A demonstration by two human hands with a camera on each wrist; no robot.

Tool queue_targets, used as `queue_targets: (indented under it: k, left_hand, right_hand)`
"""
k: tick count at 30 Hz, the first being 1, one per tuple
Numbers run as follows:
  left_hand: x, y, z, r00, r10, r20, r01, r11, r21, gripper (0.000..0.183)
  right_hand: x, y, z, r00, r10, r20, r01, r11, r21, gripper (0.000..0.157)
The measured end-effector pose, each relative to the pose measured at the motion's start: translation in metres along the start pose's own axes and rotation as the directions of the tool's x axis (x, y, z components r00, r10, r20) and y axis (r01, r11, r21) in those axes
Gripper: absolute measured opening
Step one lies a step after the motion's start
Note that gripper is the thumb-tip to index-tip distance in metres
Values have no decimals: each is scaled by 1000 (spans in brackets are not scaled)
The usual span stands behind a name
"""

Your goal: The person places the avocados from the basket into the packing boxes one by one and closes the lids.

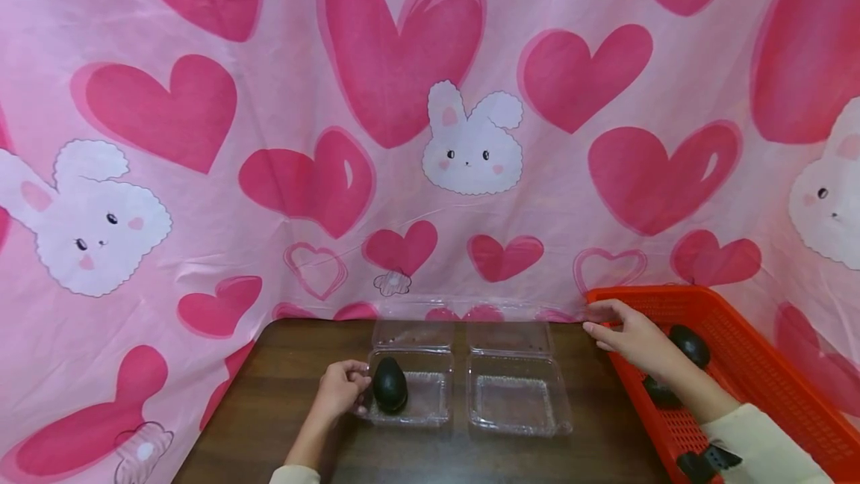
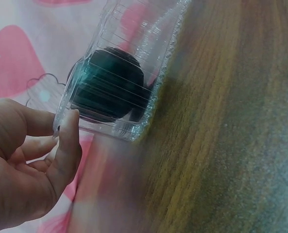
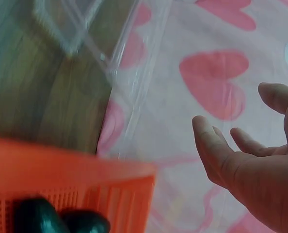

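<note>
A dark green avocado (image 1: 390, 385) stands at the left side of a hinged clear plastic box (image 1: 428, 394), whose lid is raised. My left hand (image 1: 339, 388) pinches the left rim of that box between thumb and fingers, as the left wrist view shows, with the avocado (image 2: 110, 83) just behind the plastic wall. Above the far left corner of an orange basket (image 1: 773, 353), my right hand (image 1: 634, 338) hovers with fingers spread and nothing in them. Dark avocados (image 1: 690, 346) lie in the basket, partly covered by the right forearm.
A second clear box (image 1: 516, 402) sits open to the right of the first, its lid (image 1: 508, 336) raised at the back. Both rest on a brown wooden table (image 1: 269, 402). Pink heart-patterned cloth (image 1: 396, 193) hangs behind the table.
</note>
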State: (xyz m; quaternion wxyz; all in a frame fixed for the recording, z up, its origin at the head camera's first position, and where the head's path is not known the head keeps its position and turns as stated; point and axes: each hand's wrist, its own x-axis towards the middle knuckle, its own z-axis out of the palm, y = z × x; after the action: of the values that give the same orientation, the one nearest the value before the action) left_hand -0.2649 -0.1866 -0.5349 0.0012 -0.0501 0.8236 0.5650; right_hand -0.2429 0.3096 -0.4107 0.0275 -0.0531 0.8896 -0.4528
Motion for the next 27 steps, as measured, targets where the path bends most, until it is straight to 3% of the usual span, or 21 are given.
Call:
queue_targets:
  k: [6,20,27]
  left_hand:
    - [0,0,1,1000,-2,0,2,1000,6,21]
    - [2,-1,1,1000,-11,8,11,1000,-17,22]
    - [3,0,0,1000,-11,7,11,1000,2,22]
  right_hand:
    - [0,13,-23,999,49,-6,-49,993,-106,73]
    - [8,46,-61,986,155,54,-148,983,-110,74]
    - [8,64,-75,960,250,129,-242,968,-72,76]
